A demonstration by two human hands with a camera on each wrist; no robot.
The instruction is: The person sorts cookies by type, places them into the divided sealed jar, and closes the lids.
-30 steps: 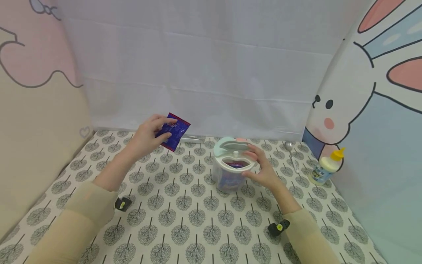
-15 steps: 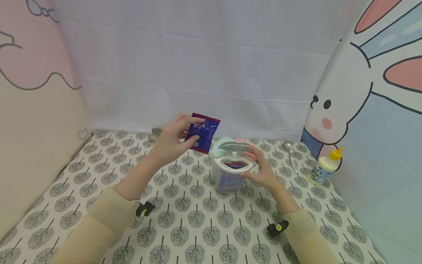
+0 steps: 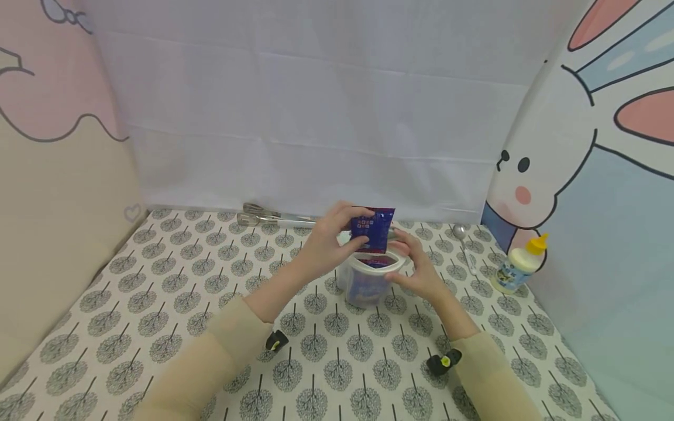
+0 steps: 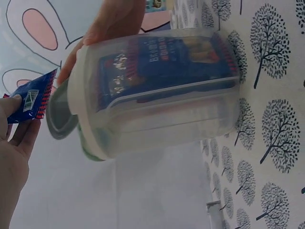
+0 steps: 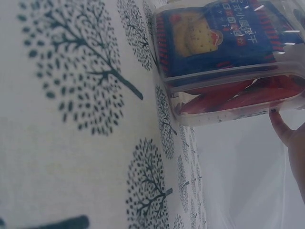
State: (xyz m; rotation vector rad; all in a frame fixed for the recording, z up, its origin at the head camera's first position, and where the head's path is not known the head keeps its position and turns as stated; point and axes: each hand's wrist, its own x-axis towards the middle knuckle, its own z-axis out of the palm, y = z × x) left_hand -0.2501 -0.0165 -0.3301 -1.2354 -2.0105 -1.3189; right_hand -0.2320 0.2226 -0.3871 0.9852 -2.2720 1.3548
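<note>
My left hand (image 3: 327, 241) pinches a blue biscuit packet (image 3: 375, 229) with red crimped ends between thumb and fingers. The packet hangs upright just over the open compartment of a clear round storage container (image 3: 363, 290). My right hand (image 3: 418, 270) grips the container's right side at the rim, thumb in front and fingers by the raised lid flap. In the left wrist view that grey-green flap (image 4: 62, 114) stands up from the white lid. Another blue biscuit packet (image 5: 214, 40) sits inside, with red wrappers (image 5: 233, 98) in the neighbouring compartment.
Behind the left hand lie a whisk and tongs-like metal utensils (image 3: 263, 217). To the right are a spoon (image 3: 463, 242) and a yellow-capped squeeze bottle (image 3: 518, 268). A tree-print cloth (image 3: 284, 374) covers the table; white and cartoon-printed curtains (image 3: 326, 117) enclose it.
My left hand has carried the biscuit packet rightward from the left of the container to over its opening, uncovering the utensils behind. My right hand has stayed at the rim.
</note>
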